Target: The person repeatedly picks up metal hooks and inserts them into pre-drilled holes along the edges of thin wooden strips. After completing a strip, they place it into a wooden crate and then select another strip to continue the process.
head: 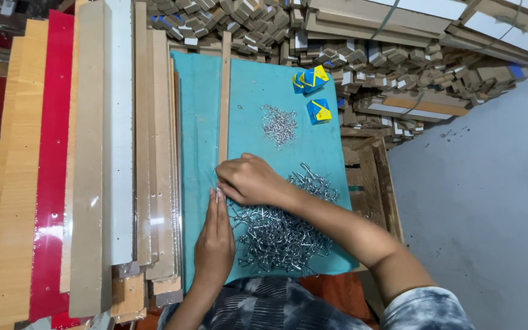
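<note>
My right hand (250,180) lies on the teal cloth (288,122), fingers curled at the near end of a thin wooden strip (224,98) that runs away from me. Whether it grips anything small is hidden. My left hand (215,241) rests flat beside it, fingers straight and together, fingertips touching the spot where the right fingers meet. A big heap of silver metal hooks (282,235) lies under and right of my right forearm. A smaller pile of hooks (278,125) sits further up the cloth.
Long boards in wood, red, grey and white (93,153) lie stacked on the left. Small blue and yellow boxes (313,79) sit at the cloth's far end. Stacks of cardboard pieces (398,55) fill the back. A wooden crate edge (377,177) and grey floor (490,183) are right.
</note>
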